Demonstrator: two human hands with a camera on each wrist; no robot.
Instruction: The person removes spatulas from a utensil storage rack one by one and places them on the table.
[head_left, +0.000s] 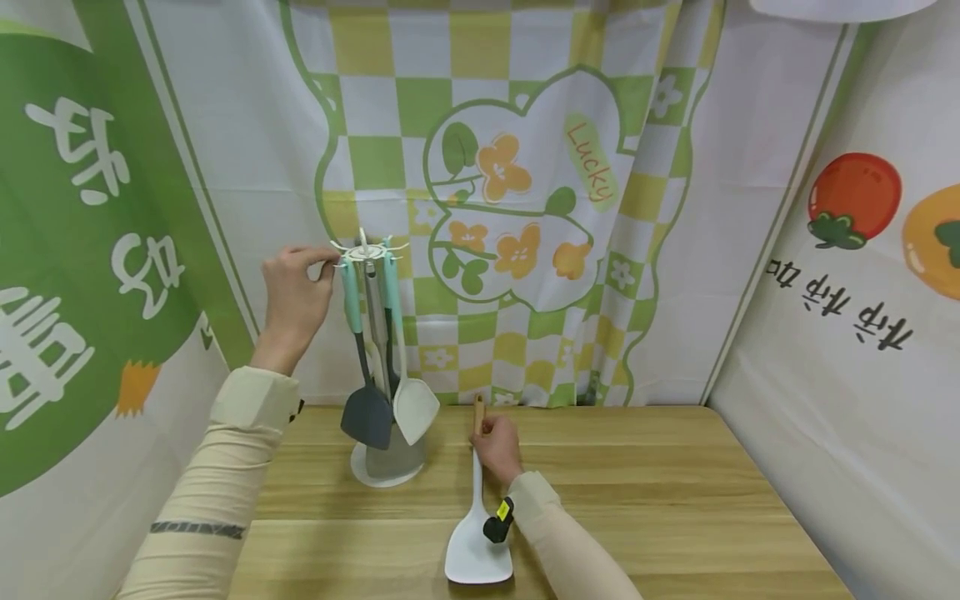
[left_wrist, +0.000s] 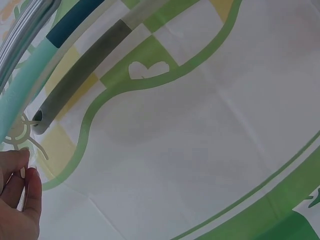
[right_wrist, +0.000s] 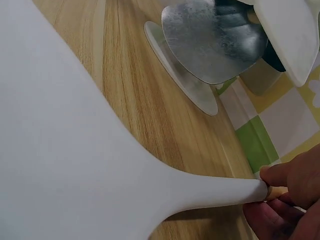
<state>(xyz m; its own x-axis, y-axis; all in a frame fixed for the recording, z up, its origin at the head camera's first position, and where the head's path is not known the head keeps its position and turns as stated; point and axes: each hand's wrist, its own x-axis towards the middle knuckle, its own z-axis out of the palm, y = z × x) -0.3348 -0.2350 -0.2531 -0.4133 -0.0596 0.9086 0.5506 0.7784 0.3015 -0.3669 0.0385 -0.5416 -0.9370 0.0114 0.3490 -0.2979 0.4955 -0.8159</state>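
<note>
A white turner (head_left: 477,550) with a wooden handle (head_left: 479,408) is at the table's front middle, blade toward me. My right hand (head_left: 498,448) grips it where the handle meets the white neck, as the right wrist view shows closely. To the left stands a rotating utensil rack (head_left: 366,252) with white hooks on top. My left hand (head_left: 296,296) pinches one hook at the rack's left side between thumb and fingers. From the hooks hang a dark turner (head_left: 367,417) with a mint handle, a cream turner (head_left: 415,410) and a metal turner (right_wrist: 215,45).
The rack's round white base (head_left: 362,472) stands on the wood-grain table (head_left: 637,500). Behind it hangs a green and yellow checked curtain (head_left: 480,350). Printed cloth walls (head_left: 810,433) close in both sides.
</note>
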